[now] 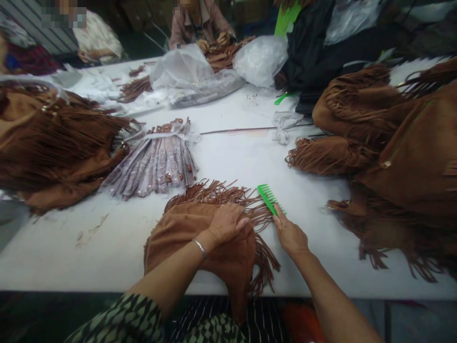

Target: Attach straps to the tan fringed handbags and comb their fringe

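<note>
A brown suede fringed bag (200,238) lies on the table in front of me, one end drooping over the near edge. My left hand (228,223) rests on top of it, pressing down with the fingers laid on the suede. Long thin fringe strands (262,259) fan out from its far and right sides. In my right hand (291,233) is a green wide-toothed comb (267,197), gripped at its near end. The comb's teeth are at the strands to the right of the bag; the fingertips under the handle are partly hidden.
A tied bundle of wrapped straps (157,164) lies beyond the bag. Brown fringed bags are piled left (60,147) and right (410,143). Clear plastic bags (262,59) and another green tool (282,98) lie farther back. A co-worker (203,24) handles brown pieces across the table.
</note>
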`<state>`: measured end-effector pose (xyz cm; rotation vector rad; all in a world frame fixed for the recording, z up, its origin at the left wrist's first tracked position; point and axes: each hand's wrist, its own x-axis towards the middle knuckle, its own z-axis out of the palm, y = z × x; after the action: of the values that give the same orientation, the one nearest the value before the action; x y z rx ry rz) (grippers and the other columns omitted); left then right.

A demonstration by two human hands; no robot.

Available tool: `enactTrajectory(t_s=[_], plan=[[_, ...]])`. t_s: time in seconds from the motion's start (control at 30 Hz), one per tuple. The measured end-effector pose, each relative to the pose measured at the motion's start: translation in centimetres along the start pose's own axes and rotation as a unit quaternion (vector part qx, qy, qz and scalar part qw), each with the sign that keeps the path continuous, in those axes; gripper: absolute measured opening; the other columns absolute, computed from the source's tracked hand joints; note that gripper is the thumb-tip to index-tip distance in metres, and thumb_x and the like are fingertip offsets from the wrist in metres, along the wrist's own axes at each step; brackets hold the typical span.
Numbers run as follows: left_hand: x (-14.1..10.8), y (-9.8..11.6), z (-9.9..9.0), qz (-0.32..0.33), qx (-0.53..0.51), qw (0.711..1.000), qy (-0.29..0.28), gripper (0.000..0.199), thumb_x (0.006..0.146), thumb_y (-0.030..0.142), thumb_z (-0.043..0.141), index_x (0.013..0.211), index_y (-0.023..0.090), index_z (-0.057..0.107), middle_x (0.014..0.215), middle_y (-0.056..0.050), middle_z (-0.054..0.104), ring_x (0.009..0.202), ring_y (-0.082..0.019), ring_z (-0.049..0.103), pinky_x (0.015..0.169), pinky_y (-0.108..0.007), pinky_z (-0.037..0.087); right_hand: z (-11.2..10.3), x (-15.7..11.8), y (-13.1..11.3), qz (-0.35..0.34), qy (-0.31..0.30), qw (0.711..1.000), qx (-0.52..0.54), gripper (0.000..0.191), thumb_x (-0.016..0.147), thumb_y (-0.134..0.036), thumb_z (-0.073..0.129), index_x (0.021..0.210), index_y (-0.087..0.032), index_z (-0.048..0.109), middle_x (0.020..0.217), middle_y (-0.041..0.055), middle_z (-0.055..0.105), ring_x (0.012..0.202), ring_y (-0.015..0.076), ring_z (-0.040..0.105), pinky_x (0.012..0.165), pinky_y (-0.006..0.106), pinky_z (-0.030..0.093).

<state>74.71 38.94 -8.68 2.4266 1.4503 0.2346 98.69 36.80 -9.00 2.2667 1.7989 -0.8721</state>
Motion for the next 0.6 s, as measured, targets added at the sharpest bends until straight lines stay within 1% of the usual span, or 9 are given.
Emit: enactTrajectory(t_s=[0.1, 0.17, 0.23, 0.3, 0.37, 0.43, 0.5, 0.57, 0.6], plan=[[-0.9, 0.0, 2.0, 0.049, -0.028, 0.998, 0.011, 0.030, 0.091, 0.038, 0.045, 0.111, 0.022, 0.060, 0.113, -0.004, 0.063, 0.108, -0.021, 0.052, 0.095, -0.039, 0.038, -1.5, 1.5, 2.4, 0.008, 0.001, 1.000, -0.014, 0.057, 0.095, -0.050, 0.021, 0.148, -0.028, 0.026, 0.102, 0.0143, 0.070, 0.087, 0.0340, 0.067, 0.075, 0.048, 0.049], [-1.6, -0.4, 2.9, 0.061, -0.040, 0.997, 0.027, 0.028, 0.091, 0.032, 0.043, 0.109, 0.021, 0.061, 0.113, -0.005, 0.063, 0.110, -0.021, 0.051, 0.095, -0.041, 0.037, -2.7, 2.8, 3.9, -0.005, 0.006, 1.000, -0.011, 0.057, 0.095, -0.051, 0.024, 0.146, -0.028, 0.030, 0.113, 0.0132, 0.067, 0.094, 0.0339, 0.065, 0.079, 0.048, 0.049], [-1.9, -0.8, 3.4, 0.072, -0.047, 0.996, 0.039, 0.027, 0.090, 0.031, 0.043, 0.105, 0.020, 0.063, 0.109, -0.005, 0.064, 0.107, -0.021, 0.051, 0.094, -0.041, 0.037, -3.7, 4.1, 4.9, -0.029, 0.017, 0.999, -0.002, 0.054, 0.096, -0.045, 0.025, 0.146, -0.025, 0.032, 0.126, 0.0110, 0.060, 0.104, 0.0302, 0.062, 0.085, 0.042, 0.048], [-2.0, -1.1, 3.5, 0.080, -0.051, 0.994, 0.047, 0.025, 0.089, 0.032, 0.045, 0.100, 0.019, 0.064, 0.104, -0.005, 0.065, 0.103, -0.021, 0.052, 0.092, -0.041, 0.038, -4.7, 5.4, 5.4, -0.058, 0.024, 0.998, 0.007, 0.052, 0.096, -0.039, 0.026, 0.145, -0.021, 0.035, 0.130, 0.0085, 0.057, 0.103, 0.0246, 0.063, 0.086, 0.035, 0.049], [-1.9, -1.2, 3.5, 0.083, -0.053, 0.994, 0.054, 0.025, 0.089, 0.032, 0.045, 0.098, 0.018, 0.064, 0.102, -0.005, 0.065, 0.101, -0.021, 0.053, 0.091, -0.040, 0.038, -5.6, 6.6, 5.8, -0.084, 0.020, 0.996, 0.009, 0.051, 0.097, -0.039, 0.027, 0.142, -0.020, 0.040, 0.118, 0.0069, 0.065, 0.086, 0.0206, 0.067, 0.078, 0.031, 0.052], [-1.8, -1.2, 3.4, 0.083, -0.052, 0.993, 0.059, 0.025, 0.089, 0.032, 0.044, 0.098, 0.018, 0.063, 0.101, -0.005, 0.065, 0.099, -0.021, 0.053, 0.091, -0.040, 0.037, -6.5, 7.6, 6.0, -0.103, 0.018, 0.994, -0.004, 0.050, 0.095, -0.042, 0.032, 0.138, -0.021, 0.046, 0.106, 0.0064, 0.070, 0.074, 0.0203, 0.067, 0.072, 0.032, 0.052], [-1.8, -1.2, 3.3, 0.083, -0.050, 0.993, 0.061, 0.024, 0.089, 0.032, 0.044, 0.094, 0.018, 0.063, 0.098, -0.005, 0.065, 0.096, -0.020, 0.053, 0.089, -0.039, 0.037, -7.2, 8.6, 6.2, -0.115, 0.030, 0.992, -0.030, 0.048, 0.092, -0.044, 0.041, 0.133, -0.024, 0.054, 0.100, 0.0094, 0.071, 0.073, 0.0243, 0.067, 0.074, 0.038, 0.051], [-1.8, -1.3, 3.3, 0.084, -0.047, 0.993, 0.061, 0.024, 0.089, 0.034, 0.044, 0.090, 0.018, 0.063, 0.096, -0.005, 0.064, 0.093, -0.020, 0.054, 0.087, -0.038, 0.037, -7.8, 9.6, 6.0, -0.130, 0.054, 0.989, -0.055, 0.046, 0.085, -0.047, 0.052, 0.125, -0.025, 0.061, 0.096, 0.0138, 0.071, 0.072, 0.0294, 0.067, 0.074, 0.045, 0.049], [-1.8, -1.4, 3.4, 0.085, -0.046, 0.994, 0.061, 0.025, 0.089, 0.034, 0.044, 0.089, 0.019, 0.063, 0.095, -0.005, 0.064, 0.091, -0.019, 0.054, 0.086, -0.038, 0.037, -8.0, 10.1, 5.9, -0.141, 0.071, 0.986, -0.061, 0.045, 0.083, -0.048, 0.055, 0.120, -0.025, 0.065, 0.092, 0.0148, 0.072, 0.070, 0.0302, 0.067, 0.073, 0.045, 0.049]])
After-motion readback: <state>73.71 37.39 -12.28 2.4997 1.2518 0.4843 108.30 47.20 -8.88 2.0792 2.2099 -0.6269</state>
